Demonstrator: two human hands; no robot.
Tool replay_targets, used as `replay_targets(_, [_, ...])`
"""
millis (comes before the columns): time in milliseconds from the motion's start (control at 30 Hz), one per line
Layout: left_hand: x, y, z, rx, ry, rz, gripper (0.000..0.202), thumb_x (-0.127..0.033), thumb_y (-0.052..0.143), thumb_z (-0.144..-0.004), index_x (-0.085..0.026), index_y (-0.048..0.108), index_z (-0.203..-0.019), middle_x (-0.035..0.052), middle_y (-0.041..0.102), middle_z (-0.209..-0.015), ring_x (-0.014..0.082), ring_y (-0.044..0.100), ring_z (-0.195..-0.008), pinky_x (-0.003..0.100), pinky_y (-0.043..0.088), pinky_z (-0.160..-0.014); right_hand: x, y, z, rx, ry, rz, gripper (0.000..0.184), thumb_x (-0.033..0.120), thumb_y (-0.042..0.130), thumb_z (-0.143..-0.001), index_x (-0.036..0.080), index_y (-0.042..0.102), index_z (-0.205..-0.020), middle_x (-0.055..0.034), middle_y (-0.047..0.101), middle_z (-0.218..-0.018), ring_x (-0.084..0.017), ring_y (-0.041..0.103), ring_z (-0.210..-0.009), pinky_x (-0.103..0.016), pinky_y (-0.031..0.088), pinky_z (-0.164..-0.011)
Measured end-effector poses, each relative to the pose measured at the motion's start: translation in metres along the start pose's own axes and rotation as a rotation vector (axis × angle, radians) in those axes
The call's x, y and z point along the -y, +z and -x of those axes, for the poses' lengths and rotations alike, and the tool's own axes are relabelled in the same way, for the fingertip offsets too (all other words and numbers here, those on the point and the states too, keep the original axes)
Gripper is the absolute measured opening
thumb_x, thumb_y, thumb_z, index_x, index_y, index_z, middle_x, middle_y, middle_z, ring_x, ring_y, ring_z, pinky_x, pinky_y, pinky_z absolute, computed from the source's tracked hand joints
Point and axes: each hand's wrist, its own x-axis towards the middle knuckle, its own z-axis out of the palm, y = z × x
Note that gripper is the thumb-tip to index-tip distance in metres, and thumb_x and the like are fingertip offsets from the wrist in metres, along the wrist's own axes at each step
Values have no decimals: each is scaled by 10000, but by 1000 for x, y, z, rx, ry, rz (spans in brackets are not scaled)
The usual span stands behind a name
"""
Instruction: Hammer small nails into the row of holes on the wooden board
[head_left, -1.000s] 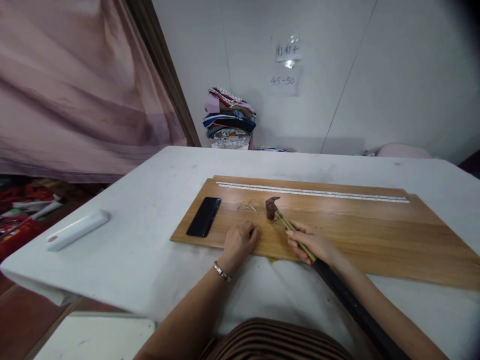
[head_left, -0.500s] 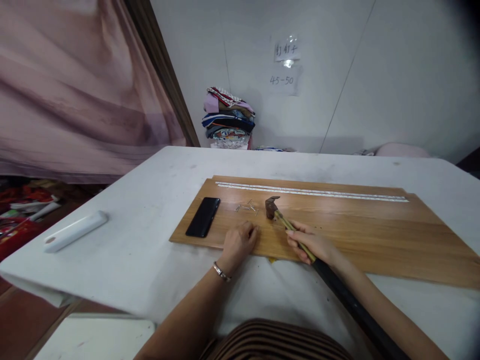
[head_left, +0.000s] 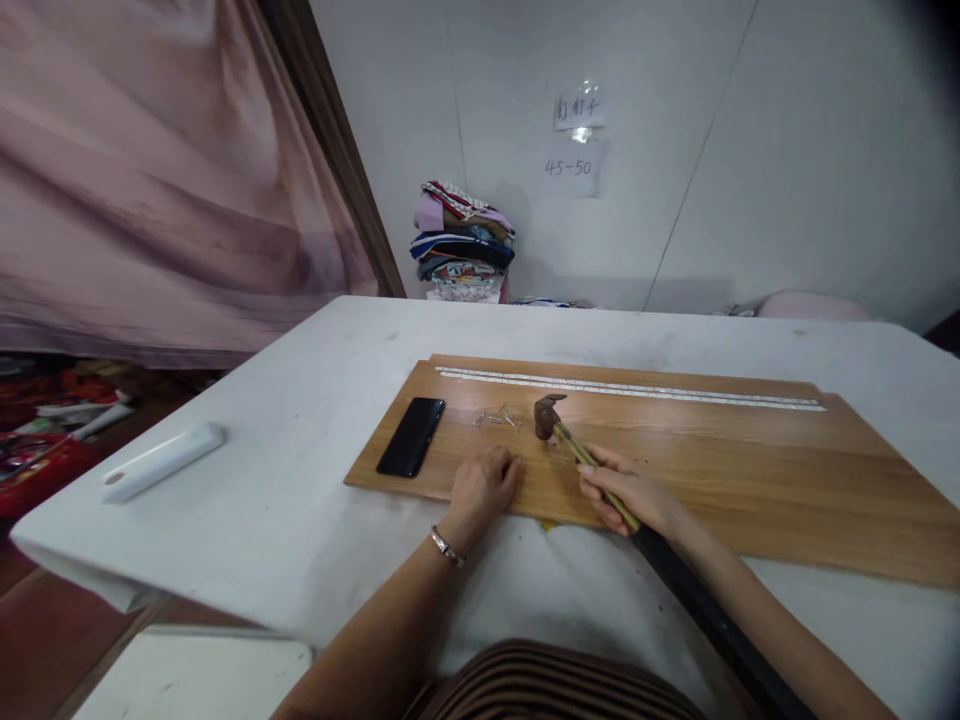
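A long wooden board [head_left: 750, 470] lies on the white table [head_left: 300, 480]. My right hand [head_left: 630, 492] is closed round the handle of a hammer [head_left: 551, 418], whose dark head rests on the board. My left hand [head_left: 484, 485] rests on the board's near edge with its fingers curled under; what is in them, if anything, I cannot make out. Several small nails [head_left: 496, 418] lie loose just beyond my left hand. A black phone [head_left: 411, 436] lies on the board's left end.
A thin silvery strip [head_left: 637, 389] runs along the board's far edge. A white oblong object [head_left: 163, 461] lies at the table's left. Folded clothes [head_left: 463, 240] are stacked against the wall. A pink curtain [head_left: 150, 170] hangs left.
Both hands and the hammer stay where they were; only the camera shifted slightly.
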Motion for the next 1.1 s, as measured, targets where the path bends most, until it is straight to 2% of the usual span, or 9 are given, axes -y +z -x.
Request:
replay_targets(100, [0, 1, 0, -7, 3, -7, 309, -327, 399, -922, -202, 537, -675, 28, 611, -743, 148, 545, -730, 264, 322, -640, -5, -1, -3, 12, 0, -9, 364, 462, 617, -787, 207, 498, -1020, 96, 462, -589, -29, 378, -298, -138, 319, -263])
replay_targets(267, [1, 3, 1, -21, 8, -18, 317, -338, 394, -927, -205, 511, -664, 20, 613, -741, 145, 545, -710, 257, 306, -617, -7, 0, -6, 1, 9, 10, 332, 476, 614, -775, 198, 503, -919, 97, 465, -575, -23, 372, -289, -138, 312, -261])
replay_targets(600, [3, 5, 1, -46, 26, -17, 310, -320, 401, -925, -201, 480, -649, 19, 600, -734, 146, 542, -716, 259, 305, -624, -7, -2, -4, 6, -40, -20, 363, 457, 606, -804, 208, 502, -1046, 97, 468, -591, -26, 380, -295, -138, 319, -265])
replay_targets(867, [1, 1, 1, -38, 22, -10, 313, -319, 412, -924, -198, 491, -647, 17, 599, -727, 138, 531, -695, 262, 290, -608, -6, 2, -6, -5, 1, 18, 363, 501, 619, -767, 196, 496, -920, 100, 457, -568, -26, 370, -292, -136, 302, -261])
replay_targets(1100, [2, 3, 1, -41, 32, -3, 303, -318, 422, -919, -198, 499, -651, 9, 589, -721, 132, 517, -680, 259, 287, -599, -6, -2, -3, 31, -32, -29, 368, 453, 616, -797, 201, 499, -1038, 99, 456, -589, -23, 376, -293, -132, 323, -261])
